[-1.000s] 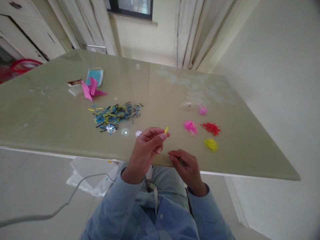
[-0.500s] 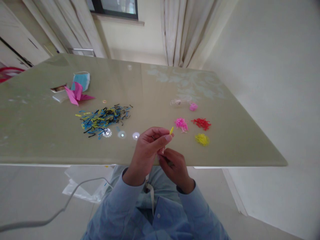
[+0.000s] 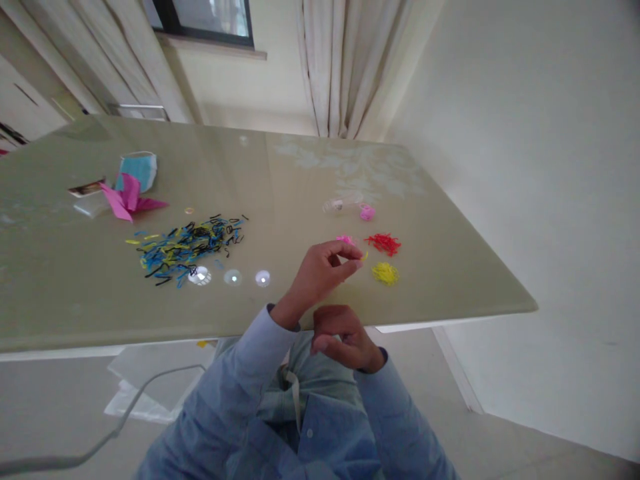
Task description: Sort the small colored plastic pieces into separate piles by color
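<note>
Judging by how the heaps lie, the sorting of small bands by colour is partly done: on the counter (image 3: 295, 187), a red heap (image 3: 384, 244), a yellow heap (image 3: 385, 273) and a pink heap (image 3: 345, 239) sit apart from one another on the person's right. Much seems left, since the mixed heap (image 3: 187, 247) on the left is large and spread out, with black, blue and yellow bands tangled together; no separate black or blue heap shows. The yellow band (image 3: 365, 255) is at the fingertips of the left hand (image 3: 359, 259), above the counter, just left of the red and yellow heaps and in front of the pink one, which the fingers partly cover. Thumb and forefinger are close together and appear to pinch the band by its near end, though the contact is too small to see clearly. The band's long axis seems to slant, its free end jutting past the fingertips to the right and slightly away from the person; its other end is hidden. The right hand (image 3: 345, 337) is near the counter's front edge, below the left one and apart from it, fingers curled inward; whether they close on anything cannot be told. Beyond the heaps, a clear container (image 3: 343, 203) lies on its side beside a pink clump (image 3: 367, 213).
</note>
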### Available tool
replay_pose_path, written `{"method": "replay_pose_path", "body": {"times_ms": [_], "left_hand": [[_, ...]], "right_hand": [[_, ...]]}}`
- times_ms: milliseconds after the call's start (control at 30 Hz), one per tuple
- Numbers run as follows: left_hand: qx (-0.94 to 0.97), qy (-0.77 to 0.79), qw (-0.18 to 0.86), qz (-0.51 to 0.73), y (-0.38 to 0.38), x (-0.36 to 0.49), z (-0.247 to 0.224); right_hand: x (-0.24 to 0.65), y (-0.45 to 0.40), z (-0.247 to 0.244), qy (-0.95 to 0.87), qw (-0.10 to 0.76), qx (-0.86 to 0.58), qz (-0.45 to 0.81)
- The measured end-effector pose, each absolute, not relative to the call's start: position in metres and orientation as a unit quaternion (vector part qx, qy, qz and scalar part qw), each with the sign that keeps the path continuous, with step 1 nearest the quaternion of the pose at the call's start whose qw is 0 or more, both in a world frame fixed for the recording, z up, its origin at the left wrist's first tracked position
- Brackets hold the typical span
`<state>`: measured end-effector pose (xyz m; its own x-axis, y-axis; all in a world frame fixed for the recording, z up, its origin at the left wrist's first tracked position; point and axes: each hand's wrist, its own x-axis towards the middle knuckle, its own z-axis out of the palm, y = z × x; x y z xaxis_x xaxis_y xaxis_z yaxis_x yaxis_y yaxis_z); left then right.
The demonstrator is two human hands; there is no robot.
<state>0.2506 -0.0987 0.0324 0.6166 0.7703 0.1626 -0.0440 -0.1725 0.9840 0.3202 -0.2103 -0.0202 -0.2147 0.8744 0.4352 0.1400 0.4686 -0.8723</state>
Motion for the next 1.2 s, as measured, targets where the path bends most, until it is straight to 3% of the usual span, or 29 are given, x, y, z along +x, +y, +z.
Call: {"method": "replay_pose_path", "body": {"times_ms": [200,300,467,800,1033,1200], "left_hand": [[0.86,0.255,0.367,0.248,-0.098,0.296,0.015],[0.901,0.232,0.311,0.194,-0.101,0.31,0.01],[0.909,0.212,0.319,0.168,-0.101,0.316,0.006],[0.862,0.233,0.378,0.247,-0.102,0.292,0.002],[0.862,0.267,0.34,0.265,-0.098,0.22,-0.007],[0.815,0.336,0.356,0.31,-0.09,0.152,-0.011]], "right_hand": [[0.325,-0.211,-0.025,-0.631,0.558,-0.326,0.429],[0.325,-0.213,-0.027,-0.605,0.58,-0.326,0.438],[0.325,-0.215,-0.028,-0.596,0.585,-0.339,0.432],[0.32,-0.216,-0.021,-0.631,0.515,-0.42,0.4],[0.319,-0.215,-0.018,-0.64,0.537,-0.415,0.359],[0.324,-0.205,-0.009,-0.625,0.482,-0.461,0.406]]}}
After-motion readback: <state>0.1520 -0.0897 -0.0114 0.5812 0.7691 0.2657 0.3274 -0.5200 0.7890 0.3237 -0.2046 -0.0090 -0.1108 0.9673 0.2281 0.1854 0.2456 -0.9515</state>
